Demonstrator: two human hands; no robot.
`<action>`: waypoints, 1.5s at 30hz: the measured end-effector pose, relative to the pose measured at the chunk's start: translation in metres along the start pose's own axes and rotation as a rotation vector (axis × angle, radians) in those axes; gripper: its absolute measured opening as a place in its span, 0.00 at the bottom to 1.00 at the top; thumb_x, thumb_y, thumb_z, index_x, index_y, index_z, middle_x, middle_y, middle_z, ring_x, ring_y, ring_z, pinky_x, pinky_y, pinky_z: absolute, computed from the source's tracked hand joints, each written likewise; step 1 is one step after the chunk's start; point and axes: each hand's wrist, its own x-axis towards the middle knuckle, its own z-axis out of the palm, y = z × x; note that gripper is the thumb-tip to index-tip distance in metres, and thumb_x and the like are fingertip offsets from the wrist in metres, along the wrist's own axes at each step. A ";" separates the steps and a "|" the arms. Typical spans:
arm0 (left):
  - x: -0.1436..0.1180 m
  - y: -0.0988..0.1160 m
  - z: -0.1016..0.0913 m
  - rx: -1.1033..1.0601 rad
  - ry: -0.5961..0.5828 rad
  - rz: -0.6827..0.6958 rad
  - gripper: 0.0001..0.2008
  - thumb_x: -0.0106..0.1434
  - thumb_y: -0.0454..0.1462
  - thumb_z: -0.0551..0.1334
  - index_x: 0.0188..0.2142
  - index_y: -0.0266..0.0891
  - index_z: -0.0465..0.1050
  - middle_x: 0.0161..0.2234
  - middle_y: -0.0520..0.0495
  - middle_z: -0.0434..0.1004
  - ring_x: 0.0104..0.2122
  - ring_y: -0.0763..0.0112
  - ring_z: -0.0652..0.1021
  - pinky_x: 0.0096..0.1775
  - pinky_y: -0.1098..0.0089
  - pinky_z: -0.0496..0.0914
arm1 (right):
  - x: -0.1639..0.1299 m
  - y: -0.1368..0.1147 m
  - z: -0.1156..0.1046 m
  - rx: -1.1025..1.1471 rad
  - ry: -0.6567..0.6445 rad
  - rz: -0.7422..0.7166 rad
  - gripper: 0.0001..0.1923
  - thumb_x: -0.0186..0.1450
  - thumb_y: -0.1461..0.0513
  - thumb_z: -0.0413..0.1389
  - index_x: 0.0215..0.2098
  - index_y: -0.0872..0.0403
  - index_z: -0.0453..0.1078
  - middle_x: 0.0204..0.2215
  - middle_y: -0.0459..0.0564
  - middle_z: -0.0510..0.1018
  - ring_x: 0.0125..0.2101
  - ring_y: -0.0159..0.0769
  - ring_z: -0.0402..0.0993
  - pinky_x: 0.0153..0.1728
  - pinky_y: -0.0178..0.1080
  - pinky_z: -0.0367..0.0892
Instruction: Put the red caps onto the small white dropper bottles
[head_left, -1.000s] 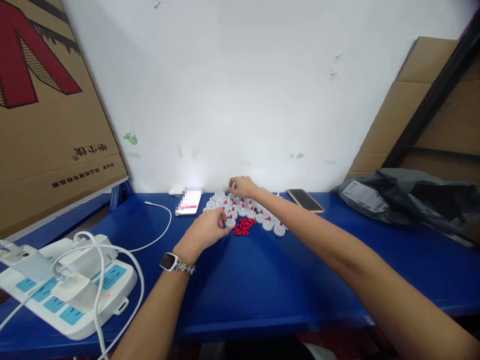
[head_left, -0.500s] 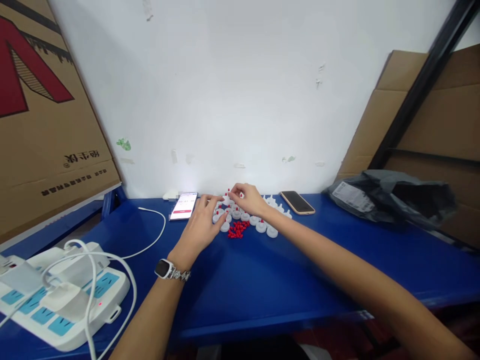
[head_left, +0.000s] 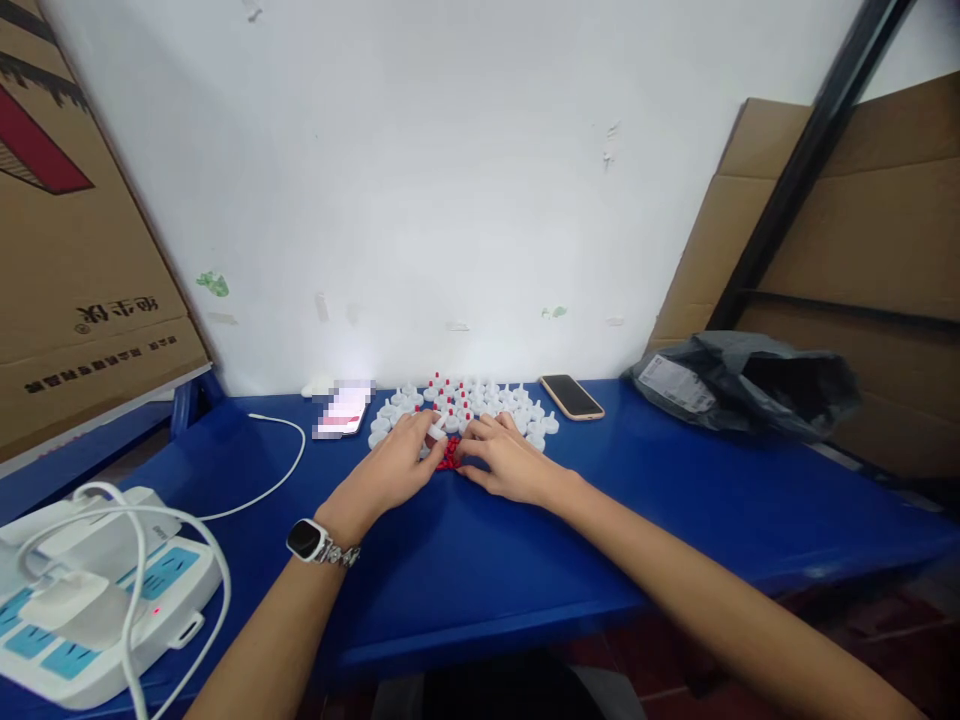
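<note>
Red pegs (head_left: 449, 458) between both hands, table edge (head_left: 525, 625) well apart.

Both my arms reach forward, my left hand (head_left: 390, 470) and right hand (head_left: 506, 462) lying palm-down close together, fingers curled, fingertips nearly meeting.

White wall (head_left: 465, 180), scuffed, with bits of tape and a green fleck. Blue table (head_left: 525, 560) set against it. Cardboard box (head_left: 67, 250) with red print leaning at left; cardboard sheets (head_left: 862, 230) and a black bar (head_left: 810, 150) at right. On the table: power strip (head_left: 82, 610) with white cable (head_left: 262, 480), two phones (head_left: 571, 396), grey bag (head_left: 750, 385). Even light.
</note>
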 end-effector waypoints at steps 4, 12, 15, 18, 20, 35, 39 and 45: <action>0.002 -0.001 -0.001 0.006 -0.014 -0.007 0.15 0.69 0.46 0.50 0.47 0.39 0.64 0.38 0.43 0.71 0.39 0.60 0.74 0.44 0.58 0.70 | 0.003 0.001 0.006 -0.040 -0.040 -0.008 0.05 0.68 0.61 0.54 0.38 0.54 0.72 0.36 0.50 0.74 0.41 0.39 0.66 0.44 0.43 0.54; 0.001 -0.003 0.005 -0.032 0.005 0.023 0.15 0.69 0.46 0.51 0.49 0.40 0.64 0.43 0.41 0.72 0.43 0.59 0.74 0.46 0.57 0.69 | 0.003 0.006 0.008 0.334 0.207 0.173 0.07 0.70 0.59 0.52 0.37 0.54 0.68 0.35 0.50 0.75 0.38 0.37 0.70 0.42 0.41 0.61; 0.000 0.004 0.006 -0.045 -0.016 0.037 0.14 0.70 0.46 0.50 0.48 0.41 0.64 0.43 0.42 0.72 0.43 0.59 0.74 0.46 0.57 0.69 | 0.007 0.007 0.012 0.779 0.351 0.331 0.10 0.69 0.55 0.53 0.37 0.54 0.66 0.28 0.46 0.75 0.29 0.32 0.70 0.33 0.37 0.64; -0.001 0.012 0.005 -0.056 -0.072 0.047 0.12 0.70 0.45 0.50 0.46 0.41 0.64 0.41 0.44 0.72 0.40 0.61 0.74 0.43 0.58 0.70 | 0.011 0.005 0.018 1.038 0.412 0.358 0.14 0.63 0.52 0.59 0.33 0.54 0.68 0.24 0.44 0.74 0.25 0.30 0.69 0.30 0.35 0.63; -0.002 0.018 0.002 -0.059 -0.082 0.070 0.11 0.70 0.43 0.49 0.45 0.42 0.65 0.40 0.44 0.72 0.40 0.61 0.74 0.43 0.59 0.70 | 0.013 0.002 0.019 1.131 0.427 0.360 0.16 0.60 0.50 0.62 0.32 0.55 0.69 0.23 0.44 0.74 0.24 0.30 0.68 0.29 0.34 0.63; -0.007 0.039 -0.001 0.001 -0.056 0.165 0.12 0.73 0.43 0.46 0.44 0.41 0.62 0.40 0.44 0.71 0.40 0.62 0.73 0.43 0.59 0.69 | 0.015 -0.010 0.009 1.257 0.534 0.412 0.23 0.52 0.47 0.67 0.24 0.53 0.62 0.17 0.41 0.71 0.17 0.26 0.62 0.21 0.33 0.59; -0.009 0.042 0.000 0.063 -0.047 0.185 0.12 0.73 0.43 0.45 0.43 0.40 0.61 0.40 0.43 0.70 0.40 0.61 0.73 0.43 0.59 0.70 | 0.016 -0.009 0.010 1.209 0.546 0.385 0.23 0.54 0.46 0.66 0.24 0.53 0.62 0.18 0.41 0.70 0.19 0.27 0.64 0.22 0.33 0.60; -0.007 0.041 0.001 -0.001 -0.011 0.164 0.13 0.73 0.44 0.45 0.45 0.40 0.61 0.42 0.43 0.70 0.43 0.61 0.74 0.44 0.60 0.70 | 0.020 -0.010 0.005 1.162 0.514 0.325 0.22 0.56 0.46 0.64 0.25 0.52 0.62 0.20 0.42 0.72 0.21 0.29 0.66 0.24 0.33 0.62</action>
